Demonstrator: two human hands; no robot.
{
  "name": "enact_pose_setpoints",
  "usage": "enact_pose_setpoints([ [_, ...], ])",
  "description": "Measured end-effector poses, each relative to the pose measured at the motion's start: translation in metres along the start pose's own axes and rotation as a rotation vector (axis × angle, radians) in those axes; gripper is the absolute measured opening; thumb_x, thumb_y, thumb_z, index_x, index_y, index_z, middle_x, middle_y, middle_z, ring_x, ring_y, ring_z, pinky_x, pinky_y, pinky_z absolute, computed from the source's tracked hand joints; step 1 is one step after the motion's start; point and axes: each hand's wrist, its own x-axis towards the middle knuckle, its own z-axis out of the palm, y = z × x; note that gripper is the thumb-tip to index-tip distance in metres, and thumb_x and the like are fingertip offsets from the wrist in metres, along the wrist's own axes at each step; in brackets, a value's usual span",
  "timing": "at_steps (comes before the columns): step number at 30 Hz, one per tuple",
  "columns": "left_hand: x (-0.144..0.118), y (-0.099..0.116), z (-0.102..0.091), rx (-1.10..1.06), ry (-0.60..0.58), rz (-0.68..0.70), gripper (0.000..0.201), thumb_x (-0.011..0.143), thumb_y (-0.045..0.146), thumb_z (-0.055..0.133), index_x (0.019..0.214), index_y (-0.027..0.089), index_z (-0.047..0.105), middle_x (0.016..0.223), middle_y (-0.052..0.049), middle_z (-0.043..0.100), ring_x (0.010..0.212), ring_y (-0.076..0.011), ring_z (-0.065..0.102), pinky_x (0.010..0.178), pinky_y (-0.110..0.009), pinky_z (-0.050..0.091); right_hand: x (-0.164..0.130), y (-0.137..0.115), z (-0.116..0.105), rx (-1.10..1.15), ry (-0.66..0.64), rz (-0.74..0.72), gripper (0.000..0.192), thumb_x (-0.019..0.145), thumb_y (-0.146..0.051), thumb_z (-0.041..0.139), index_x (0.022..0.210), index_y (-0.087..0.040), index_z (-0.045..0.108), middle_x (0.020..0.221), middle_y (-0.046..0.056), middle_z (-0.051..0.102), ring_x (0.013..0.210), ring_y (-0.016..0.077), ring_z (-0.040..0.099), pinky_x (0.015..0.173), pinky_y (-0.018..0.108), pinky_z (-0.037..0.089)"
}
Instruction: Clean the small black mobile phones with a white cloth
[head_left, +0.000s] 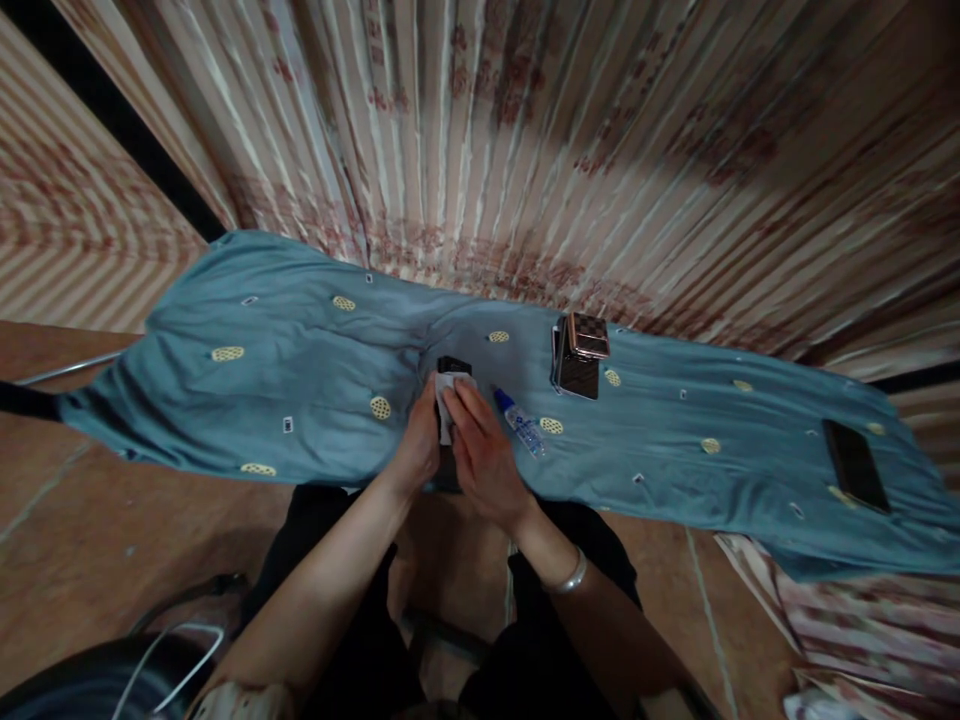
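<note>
Far L: teal cloth cover w/ yellow oval prints [292, 330], wrinkled, over long narrow surface. Person's L forearm slants up & inward from bottom edge; L hand [420, 440] at near-mid part of cover, curled along L side of dark, boxy handheld obj. [454, 365], clamped on it. Obj. approx. mid-cover, close to near edge; only black far end shows clearly, rest hidden under hands & thin pale-grey sheet [444, 425] (cloth or paper, can't tell) lying over it. R hand [487, 465] comes in from R, back of hand up, fingers together, extended onto sheet; thumb pinch can't be told. Silver-coloured metal bangle [574, 574] on R wrist. Just R of R hand: clear bottle w/ blue markings & blue tapered tip [522, 424], on its side, tip up-L. Farther R: glossy black flat rect. device [579, 378] w/ brown-checked, rose-gold-edged square item [589, 335] overlapping its far end. Far R: dark flat rect. device [856, 465], lying slantwise.
</note>
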Motion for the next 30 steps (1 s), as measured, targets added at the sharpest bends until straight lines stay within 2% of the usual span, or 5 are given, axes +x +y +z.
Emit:
enact_pose_setpoints([
  [5,-0.001,0.007,0.008,-0.045,0.068,-0.043,0.024,0.099,0.027,0.061,0.079,0.020,0.072,0.070,-0.001,0.072,0.076,-0.0159,0.072,0.084,-0.024,0.059,-0.002,0.000,0.003,-0.039,0.006,-0.036,0.057,0.108,-0.021,0.033,0.165,-0.019,0.029,0.165,0.013,0.044,0.159,0.0222,0.031,0.130,0.048,0.034],
  [17,-0.009,0.006,0.021,-0.091,0.074,-0.156,0.045,0.107,0.027,0.039,0.073,0.023,0.069,0.067,-0.004,0.073,0.094,-0.0181,0.078,0.090,-0.024,0.061,-0.001,0.016,0.007,-0.246,0.014,-0.163,0.058,0.108,-0.017,0.036,0.166,-0.012,0.026,0.157,0.017,0.054,0.156,0.0246,0.038,0.127,0.049,0.041],
  [23,-0.010,0.013,0.022,-0.133,0.095,-0.238,0.044,0.107,0.025,0.038,0.075,0.017,0.068,0.059,-0.001,0.068,0.059,-0.0117,0.068,0.067,-0.020,0.059,-0.003,0.023,0.007,-0.289,-0.010,-0.201,0.062,0.106,-0.013,0.042,0.166,-0.013,0.026,0.157,0.015,0.055,0.153,0.0251,0.043,0.127,0.048,0.042],
  [27,-0.009,0.021,0.023,-0.148,0.129,-0.263,0.041,0.108,0.031,0.038,0.086,0.014,0.069,0.064,-0.001,0.069,0.059,-0.0123,0.067,0.065,-0.021,0.057,-0.008,0.033,0.006,-0.316,0.039,-0.203,0.066,0.104,-0.012,0.050,0.166,-0.012,0.027,0.154,0.017,0.058,0.151,0.0258,0.045,0.126,0.046,0.043],
  [30,-0.010,0.024,0.024,-0.147,0.139,-0.272,0.044,0.108,0.033,0.037,0.083,0.015,0.068,0.062,-0.001,0.067,0.057,-0.0123,0.066,0.067,-0.022,0.057,-0.011,0.037,0.006,-0.332,0.040,-0.187,0.065,0.104,-0.014,0.051,0.165,-0.012,0.030,0.153,0.018,0.058,0.151,0.0260,0.046,0.125,0.047,0.044],
])
